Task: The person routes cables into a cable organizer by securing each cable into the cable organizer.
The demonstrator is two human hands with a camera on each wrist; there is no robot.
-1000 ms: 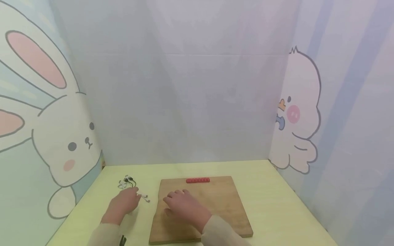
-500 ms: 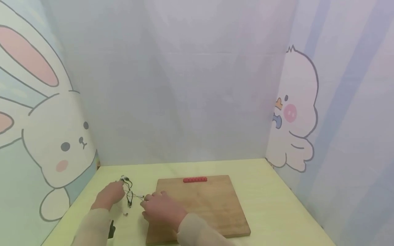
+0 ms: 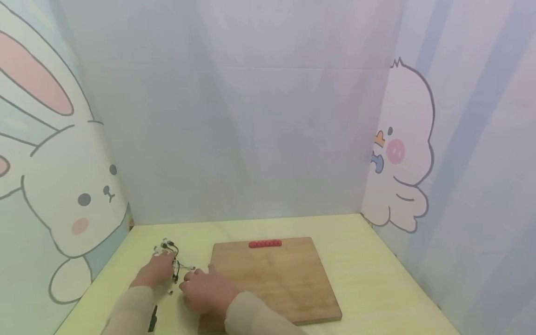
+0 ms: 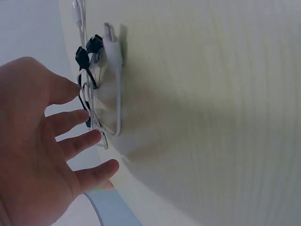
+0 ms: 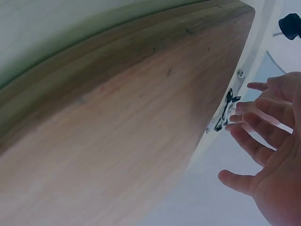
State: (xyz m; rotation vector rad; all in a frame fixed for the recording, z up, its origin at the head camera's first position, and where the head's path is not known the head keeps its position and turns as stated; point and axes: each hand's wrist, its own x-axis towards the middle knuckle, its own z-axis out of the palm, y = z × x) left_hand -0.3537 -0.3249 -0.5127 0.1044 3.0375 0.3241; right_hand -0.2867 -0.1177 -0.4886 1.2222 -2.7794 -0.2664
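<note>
A tangle of white and black charging cables (image 3: 175,270) lies on the table left of the wooden board. My left hand (image 3: 154,271) is at the tangle's left side, covering part of it. In the left wrist view its fingers (image 4: 77,143) are spread, thumb and fingertips right at the cables, curled round nothing. A white cable plug (image 4: 113,49) and black plugs (image 4: 94,44) show beyond them. My right hand (image 3: 209,291) hovers by the wooden board's left edge, just right of the cables. Its fingers (image 5: 251,146) are parted and hold nothing.
The wooden board (image 3: 276,284) lies flat in the middle of the pale yellow table (image 3: 360,279). A red strip with several bumps (image 3: 265,243) sits along its far edge. Fabric walls (image 3: 251,139) with cartoon animals enclose the table.
Both hands have moved left, the right one from over the board to its left edge. The cables now lie more spread out, with more ends showing toward the front.
</note>
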